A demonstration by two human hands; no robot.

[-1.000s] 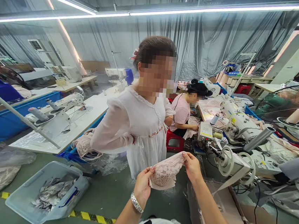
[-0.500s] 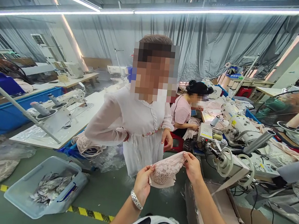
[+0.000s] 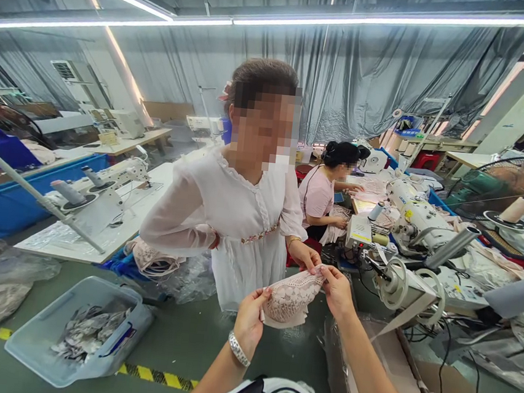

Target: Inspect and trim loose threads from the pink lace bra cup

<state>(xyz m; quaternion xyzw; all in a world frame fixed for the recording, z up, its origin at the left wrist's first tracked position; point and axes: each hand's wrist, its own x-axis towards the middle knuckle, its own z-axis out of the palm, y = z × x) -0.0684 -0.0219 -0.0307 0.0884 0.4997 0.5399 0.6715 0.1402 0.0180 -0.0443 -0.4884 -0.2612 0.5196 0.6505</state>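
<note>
Stretched between my two hands is a pale pink lace bra cup, its lace side facing up. My left hand, with a metal watch on the wrist, pinches the cup's left edge. My right hand grips its upper right corner between thumb and fingers. Right beside my right fingertips, a co-worker's hand reaches to the same corner and appears to touch it. That co-worker, in a white blouse, stands facing me with the other hand at the waist.
A clear plastic bin of fabric scraps sits on the floor at left. Sewing machines and thread cones line the right bench, where another person in pink sits. A cardboard box stands below my right arm.
The co-worker in white has leaned in, looked down and brought a hand from the waist side to the cup's upper right corner. My hands have barely moved.
</note>
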